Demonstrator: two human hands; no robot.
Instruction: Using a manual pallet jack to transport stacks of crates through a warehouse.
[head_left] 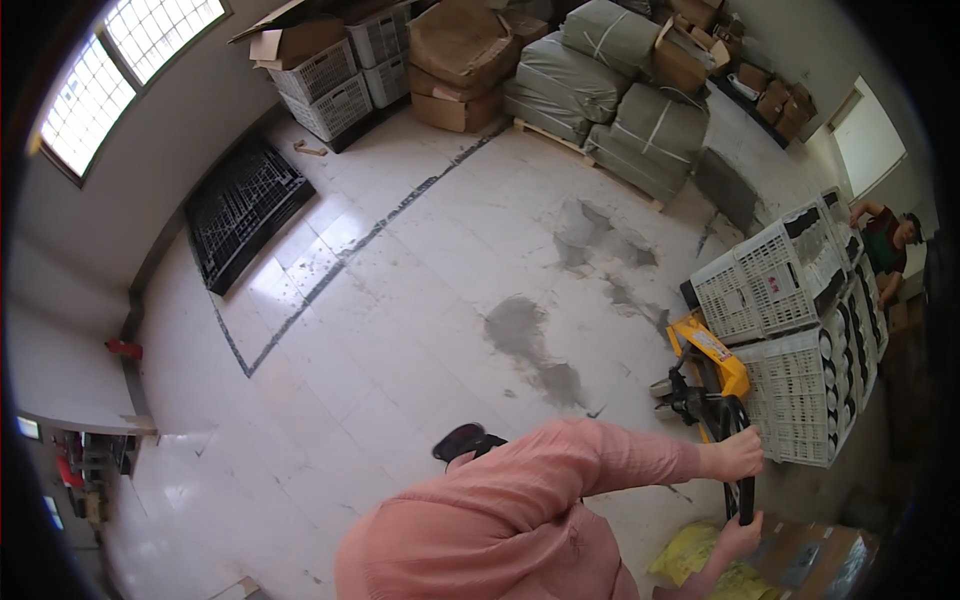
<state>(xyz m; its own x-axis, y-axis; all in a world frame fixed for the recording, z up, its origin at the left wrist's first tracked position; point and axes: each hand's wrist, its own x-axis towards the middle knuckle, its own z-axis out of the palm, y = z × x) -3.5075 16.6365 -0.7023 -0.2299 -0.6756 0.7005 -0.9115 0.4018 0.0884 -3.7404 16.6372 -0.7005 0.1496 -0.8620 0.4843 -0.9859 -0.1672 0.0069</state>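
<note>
Both hands wrapped on the black loop handle (743, 470) of the yellow steel pallet jack (712, 362): left hand (738, 455) high, right hand (738, 537) low. Stacked white plastic crates (790, 340) ride it; heavy, I reckon.

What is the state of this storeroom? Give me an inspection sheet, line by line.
Surface: pale tiled floor with a dark inlaid line and grey patches.
Job's things: yellow pallet jack beside stacked white crates; its black handle stands toward the person.
Clutter: black pallet by the left wall; cardboard boxes; wrapped bales at the far wall; yellow bag near the lower edge.
Grippers: left hand grips the handle's top, fingers wrapped; right hand grips it lower down.
Cables: nothing seen.
Surroundings: barred window upper left; another person behind the crates.
</note>
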